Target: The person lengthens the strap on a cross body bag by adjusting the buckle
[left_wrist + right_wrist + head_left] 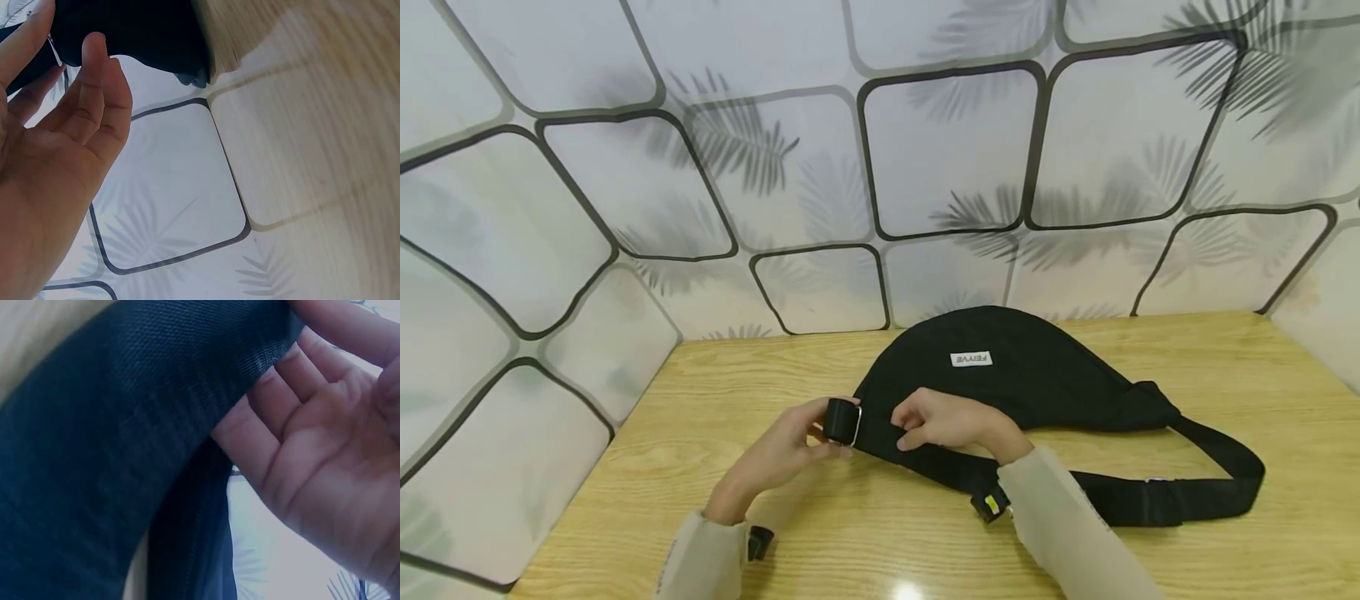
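A black waist bag (pixel 1000 392) with a small white label (pixel 972 359) lies on the table. My left hand (pixel 790 442) holds the strap at the bag's left end, thumb below and fingers above, where the black webbing (pixel 839 421) bends round beside a metal ring (pixel 857 427). The left wrist view shows this hand (pixel 81 125) with its fingers curled near the ring. Over the bag's lower left, my right hand (pixel 951 421) pinches the strap. Close up in the right wrist view, the webbing (pixel 144 419) runs between thumb and fingers; the thumb's tip is cut off.
The strap's far loop (pixel 1221 492) stretches out on the right of the wooden table (pixel 722 375). A patterned cloth wall (pixel 947 158) rises behind the table and along its left side. Small black devices sit at the left cuff (pixel 760 543) and the right cuff (pixel 990 505).
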`<move>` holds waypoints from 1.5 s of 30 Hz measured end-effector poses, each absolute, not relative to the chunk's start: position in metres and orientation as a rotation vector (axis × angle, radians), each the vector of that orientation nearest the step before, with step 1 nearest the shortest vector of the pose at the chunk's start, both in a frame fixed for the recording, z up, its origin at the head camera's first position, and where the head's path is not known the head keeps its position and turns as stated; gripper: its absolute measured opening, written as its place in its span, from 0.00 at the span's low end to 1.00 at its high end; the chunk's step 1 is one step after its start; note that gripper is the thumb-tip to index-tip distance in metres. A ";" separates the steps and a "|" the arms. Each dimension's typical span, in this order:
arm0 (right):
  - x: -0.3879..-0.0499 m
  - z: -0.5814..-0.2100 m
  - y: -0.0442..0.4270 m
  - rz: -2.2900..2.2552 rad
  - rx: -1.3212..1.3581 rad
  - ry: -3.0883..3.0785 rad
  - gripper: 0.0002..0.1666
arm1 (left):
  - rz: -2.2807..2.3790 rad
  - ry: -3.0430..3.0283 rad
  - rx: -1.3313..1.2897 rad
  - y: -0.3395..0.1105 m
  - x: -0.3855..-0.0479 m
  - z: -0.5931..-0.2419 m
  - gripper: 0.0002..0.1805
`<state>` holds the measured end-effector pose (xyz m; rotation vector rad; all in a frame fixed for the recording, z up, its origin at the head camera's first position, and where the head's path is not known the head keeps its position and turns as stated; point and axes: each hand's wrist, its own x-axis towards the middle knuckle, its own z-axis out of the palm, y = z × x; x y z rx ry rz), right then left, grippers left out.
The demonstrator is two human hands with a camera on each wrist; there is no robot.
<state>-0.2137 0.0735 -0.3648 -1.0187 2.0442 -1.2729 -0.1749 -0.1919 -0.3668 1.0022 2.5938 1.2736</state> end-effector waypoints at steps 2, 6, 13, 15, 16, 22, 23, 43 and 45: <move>-0.215 -0.365 0.074 -1.264 -1.055 2.051 0.23 | 1.270 2.596 1.000 -0.192 -0.175 -0.366 0.28; -0.211 -0.365 0.063 -1.348 -1.063 2.075 0.22 | 1.288 2.570 1.029 -0.191 -0.175 -0.367 0.29; -0.200 -0.365 0.041 -1.484 -0.948 2.175 0.06 | 1.345 2.506 1.046 -0.189 -0.173 -0.368 0.26; -0.200 -0.365 0.043 -1.486 -0.930 2.167 0.04 | 1.333 2.515 1.024 -0.188 -0.173 -0.368 0.27; -0.201 -0.364 0.045 -1.481 -0.921 2.159 0.04 | 1.324 2.520 1.021 -0.188 -0.173 -0.368 0.27; -0.206 -0.363 0.064 -1.393 -0.940 2.086 0.07 | 1.274 2.537 0.990 -0.188 -0.174 -0.366 0.30; -0.207 -0.363 0.067 -1.381 -0.951 2.081 0.08 | 1.273 2.538 0.992 -0.188 -0.174 -0.366 0.30; -0.205 -0.367 0.054 -1.510 -0.919 2.131 0.07 | 1.334 2.593 0.939 -0.182 -0.170 -0.370 0.20; -0.203 -0.365 0.052 -1.524 -0.906 2.131 0.13 | 1.335 2.583 0.937 -0.182 -0.170 -0.370 0.17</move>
